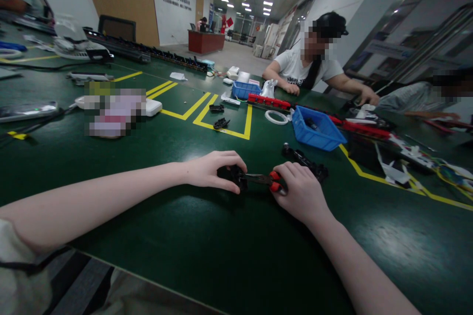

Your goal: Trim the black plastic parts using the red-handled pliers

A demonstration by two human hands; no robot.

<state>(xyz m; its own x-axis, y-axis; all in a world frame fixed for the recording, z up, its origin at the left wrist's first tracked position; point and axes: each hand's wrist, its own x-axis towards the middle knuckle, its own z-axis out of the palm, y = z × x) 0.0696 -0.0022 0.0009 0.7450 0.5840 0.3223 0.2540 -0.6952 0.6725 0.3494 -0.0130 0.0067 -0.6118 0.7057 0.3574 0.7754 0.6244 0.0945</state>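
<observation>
My left hand (212, 171) is closed around a small black plastic part (233, 175) that rests on the green table (207, 256). My right hand (300, 192) grips red-handled pliers (265, 180), whose dark jaws point left and meet the black part. Both forearms lie low over the table. Just beyond my right hand sits another black part (305, 161).
A blue bin (317, 130) stands behind my right hand, a smaller blue bin (244, 89) farther back. Two black parts (219, 116) lie inside yellow floor-tape lines (225, 132). A white tape ring (277, 117) and red strips (269, 101) lie nearby. Two people sit across the table at right.
</observation>
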